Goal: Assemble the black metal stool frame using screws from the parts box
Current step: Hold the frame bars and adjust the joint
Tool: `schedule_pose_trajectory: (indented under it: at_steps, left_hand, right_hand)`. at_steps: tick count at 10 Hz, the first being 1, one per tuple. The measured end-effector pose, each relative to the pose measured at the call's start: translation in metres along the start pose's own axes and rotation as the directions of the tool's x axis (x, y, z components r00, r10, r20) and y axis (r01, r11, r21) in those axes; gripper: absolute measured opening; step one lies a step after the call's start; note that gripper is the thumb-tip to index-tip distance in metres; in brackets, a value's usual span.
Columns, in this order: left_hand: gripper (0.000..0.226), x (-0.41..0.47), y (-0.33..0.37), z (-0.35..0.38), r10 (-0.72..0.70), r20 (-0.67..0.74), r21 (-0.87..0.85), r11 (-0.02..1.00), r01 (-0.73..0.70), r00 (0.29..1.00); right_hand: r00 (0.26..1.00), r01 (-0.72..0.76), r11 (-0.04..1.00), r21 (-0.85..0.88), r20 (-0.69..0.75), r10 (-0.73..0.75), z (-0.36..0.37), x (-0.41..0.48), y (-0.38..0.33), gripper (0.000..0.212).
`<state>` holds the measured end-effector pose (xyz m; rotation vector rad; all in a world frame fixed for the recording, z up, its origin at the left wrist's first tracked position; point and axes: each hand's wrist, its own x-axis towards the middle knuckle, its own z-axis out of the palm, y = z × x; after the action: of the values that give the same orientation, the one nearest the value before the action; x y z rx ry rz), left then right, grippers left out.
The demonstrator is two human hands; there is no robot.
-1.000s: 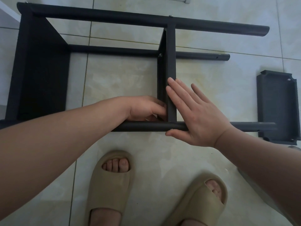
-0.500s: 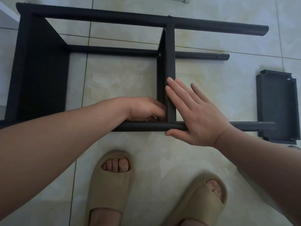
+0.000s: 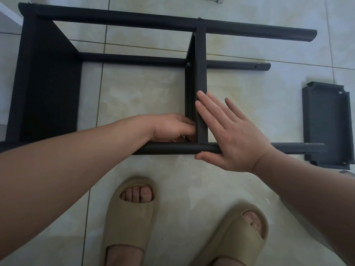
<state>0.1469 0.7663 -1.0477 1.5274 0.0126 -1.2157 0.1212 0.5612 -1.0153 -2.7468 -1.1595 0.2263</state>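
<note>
Down on the tiled floor (image 3: 144,93), ahead of two tan slippers (image 3: 130,217): black stool frame (image 3: 48,83) on its side. Pressing the crossbar (image 3: 200,64) with right hand (image 3: 230,135), fingers (image 3: 209,110) straight, thumb against the near leg tube (image 3: 172,148). Reaching into that corner with left hand (image 3: 171,127), fingers curled; grip hidden, cannot tell.

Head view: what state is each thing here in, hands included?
Black metal stool frame: on its side on the tiled floor, part-assembled.
Black metal crosspiece: spanning near and far legs.
Dark grey metal panel: lying loose on floor.
Right hand: flat, pressing crosspiece.
Left hand: curled at near joint, contents hidden.
</note>
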Motion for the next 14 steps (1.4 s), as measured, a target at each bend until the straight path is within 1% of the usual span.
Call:
schedule_pose_trajectory:
  at_steps: [1,2,3,4,5,6,7,8,9,10,11,12,14]
  left_hand:
    - [0.032,-0.0026,0.0019,0.0022,-0.013,-0.023,0.007,1.0,0.013,1.0]
    - [0.027,-0.0014,-0.0001,0.0015,-0.019,-0.005,-0.073,0.997,0.018,1.0]
    - [0.013,-0.0012,0.0009,0.0009,-0.005,0.026,-0.15,0.989,0.009,1.0]
    - [0.012,0.0015,0.0001,0.0007,-0.01,0.018,-0.18,0.984,0.013,1.0]
    - [0.012,0.003,-0.0012,0.0009,-0.012,0.012,-0.059,0.998,0.012,1.0]
    - [0.013,0.0014,-0.0009,0.0013,-0.014,0.021,-0.046,0.999,0.015,1.0]
    - [0.015,0.0008,-0.0013,0.0006,-0.019,-0.004,-0.087,0.996,0.018,1.0]
    - [0.016,0.0001,0.0,0.0009,-0.012,0.019,-0.146,0.989,0.014,1.0]
    - [0.011,0.001,0.0001,-0.0004,0.008,0.056,-0.213,0.977,0.004,0.998]
    - [0.011,0.0026,-0.0021,-0.0015,-0.002,0.043,-0.139,0.99,0.008,0.999]
    - [0.016,0.0015,-0.002,-0.0008,0.0,0.008,-0.012,1.0,0.0,1.0]
    - [0.02,0.0009,-0.0021,-0.0012,-0.004,0.006,-0.078,0.997,0.005,1.0]
    - [0.018,-0.0002,0.0004,-0.0024,0.031,0.076,-0.257,0.966,-0.011,0.997]
  right_hand:
    - [1.0,0.001,1.0,-0.001,0.001,-0.001,-0.0008,0.0002,-0.0002,0.101]
    - [1.0,-0.001,1.0,-0.004,0.005,0.001,-0.0012,0.0002,-0.0005,0.101]
    - [1.0,0.0,1.0,-0.005,0.003,0.0,-0.0014,0.0002,-0.0004,0.101]
    - [1.0,0.001,1.0,-0.006,-0.001,-0.001,-0.0015,0.0001,-0.0007,0.101]
    - [1.0,0.001,1.0,-0.001,0.0,-0.001,-0.0018,0.0001,-0.0009,0.101]
    - [1.0,0.001,1.0,-0.005,0.002,-0.001,-0.0023,0.0001,-0.0008,0.101]
    - [1.0,-0.001,1.0,-0.008,0.006,0.001,-0.0024,0.0,-0.001,0.101]
    - [1.0,-0.003,1.0,-0.009,0.007,0.003,-0.0021,0.0002,-0.0012,0.101]
    - [1.0,-0.003,1.0,-0.009,0.006,0.003,-0.0017,0.0003,-0.0011,0.101]
    - [1.0,-0.001,1.0,-0.009,0.001,0.001,-0.0011,0.0002,-0.0008,0.101]
    - [1.0,0.0,1.0,-0.01,-0.003,0.0,-0.0007,0.0002,-0.0007,0.101]
    - [1.0,0.001,1.0,-0.01,-0.007,-0.001,-0.0006,0.0001,-0.0005,0.101]
    - [1.0,-0.001,1.0,-0.009,-0.002,0.001,-0.0004,0.0001,-0.0002,0.101]
